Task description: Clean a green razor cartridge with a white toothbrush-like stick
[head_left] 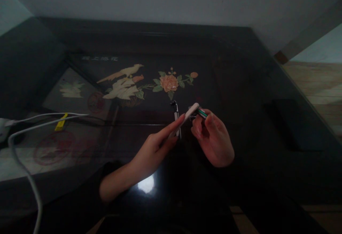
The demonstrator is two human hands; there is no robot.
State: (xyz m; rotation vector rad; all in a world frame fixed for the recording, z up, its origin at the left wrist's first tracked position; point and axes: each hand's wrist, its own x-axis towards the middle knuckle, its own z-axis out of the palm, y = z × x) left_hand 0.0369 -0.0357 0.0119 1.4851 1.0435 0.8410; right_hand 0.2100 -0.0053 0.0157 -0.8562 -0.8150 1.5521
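In the middle of the head view my left hand (152, 151) is closed around the lower part of a slim white handle (191, 110), which looks like a razor's. At the handle's upper end, my right hand (215, 139) pinches a small dark piece with a green strip (202, 113), like a razor head. Whether this piece is joined to the handle I cannot make out. Just behind my left fingertips lies a second slim item (175, 111), pale with a black end, partly hidden by that hand.
The glossy black table (240, 84) bears a bird-and-flower picture (169, 83). A white cable (26, 171) with a yellow tag (61, 121) runs along the left. On the right lies a dark flat rectangular object (296, 125). A wall (149, 0) stands behind the table.
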